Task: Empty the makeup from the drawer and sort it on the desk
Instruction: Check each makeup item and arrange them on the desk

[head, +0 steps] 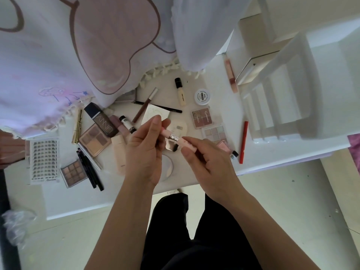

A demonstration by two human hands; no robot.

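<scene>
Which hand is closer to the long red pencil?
Right. The right hand is just to the left of the red pencil, not touching it, and pinches one end of the pink tube. The left hand holds the tube's other end, farther away.

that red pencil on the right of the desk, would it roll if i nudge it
The red pencil looks slim and round, so a sideways nudge would probably set it rolling. It seems stiff and likely light, easy to pinch. Its near end lies close to the desk edge, so it might roll off.
</scene>
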